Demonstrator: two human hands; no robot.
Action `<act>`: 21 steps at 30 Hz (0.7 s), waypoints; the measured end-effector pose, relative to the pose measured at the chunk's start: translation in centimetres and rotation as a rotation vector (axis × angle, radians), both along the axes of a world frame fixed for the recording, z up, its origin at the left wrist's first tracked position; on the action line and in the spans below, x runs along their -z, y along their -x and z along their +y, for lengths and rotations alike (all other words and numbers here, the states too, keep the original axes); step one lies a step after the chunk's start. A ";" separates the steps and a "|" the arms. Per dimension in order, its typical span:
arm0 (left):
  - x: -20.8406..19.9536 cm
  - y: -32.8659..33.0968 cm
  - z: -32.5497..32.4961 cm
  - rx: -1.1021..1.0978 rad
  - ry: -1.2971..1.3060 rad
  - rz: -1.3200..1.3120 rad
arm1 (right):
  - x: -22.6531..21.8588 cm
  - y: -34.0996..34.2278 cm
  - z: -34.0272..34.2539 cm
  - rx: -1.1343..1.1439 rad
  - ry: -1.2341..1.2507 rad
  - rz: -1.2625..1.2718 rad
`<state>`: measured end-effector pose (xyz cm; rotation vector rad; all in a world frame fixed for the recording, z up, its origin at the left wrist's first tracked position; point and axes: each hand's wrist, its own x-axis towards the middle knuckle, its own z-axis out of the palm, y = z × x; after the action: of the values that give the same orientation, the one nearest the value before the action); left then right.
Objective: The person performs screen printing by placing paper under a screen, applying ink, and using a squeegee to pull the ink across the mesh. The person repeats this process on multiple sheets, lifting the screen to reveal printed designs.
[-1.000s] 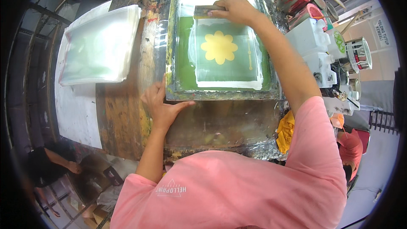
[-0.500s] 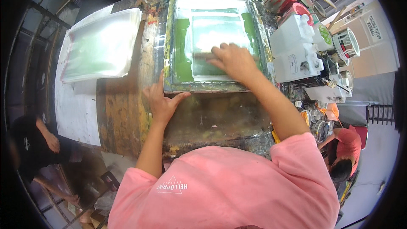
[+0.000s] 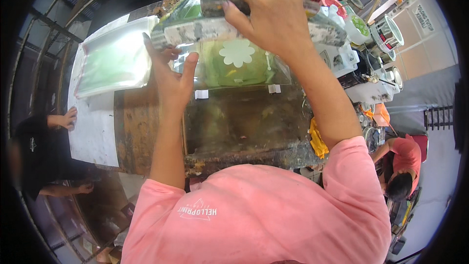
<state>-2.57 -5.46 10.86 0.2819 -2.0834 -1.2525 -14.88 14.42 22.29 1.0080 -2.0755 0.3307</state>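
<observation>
A screen-printing frame [image 3: 195,31] is tilted up, its worn whitish front edge facing me. My right hand [image 3: 273,15] is closed around a squeegee [image 3: 215,7], a dark bar lying along the upper part of the raised frame. My left hand [image 3: 171,76] is beside the frame's left front corner, thumb and fingers apart, holding nothing I can see. Below the frame lies a clear plastic sheet [image 3: 200,74] with a white flower shape [image 3: 236,53] over a yellow-green area. Two small white tabs [image 3: 201,94] sit along its near edge.
A stack of clear plastic sheets [image 3: 115,61] rests on white paper [image 3: 93,132] at left, where a person in black [image 3: 44,147] has a hand on the edge. White jugs [image 3: 344,61], paint cans [image 3: 386,32] and a yellow cloth [image 3: 318,139] are at right. Another person [image 3: 404,159] sits beyond.
The frame has swung up from lying flat, uncovering the sheet with the white flower. My right hand and the squeegee have moved away from me; my left hand has risen slightly leftward.
</observation>
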 end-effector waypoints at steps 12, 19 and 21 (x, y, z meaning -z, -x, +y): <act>11.2 -2.2 -0.9 -0.154 0.498 -0.374 | -5.4 2.9 -1.5 -0.027 0.028 -0.134; 3.6 3.2 0.0 -0.084 0.395 -0.172 | -5.5 4.1 -1.6 -0.034 0.029 -0.151; 1.1 4.6 0.7 -0.068 0.372 -0.090 | -5.9 4.3 -1.5 -0.037 0.027 -0.144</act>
<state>-7.16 -4.80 9.72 0.2399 -2.3128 -0.8032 -19.23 12.90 28.15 1.0340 -2.1764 0.4613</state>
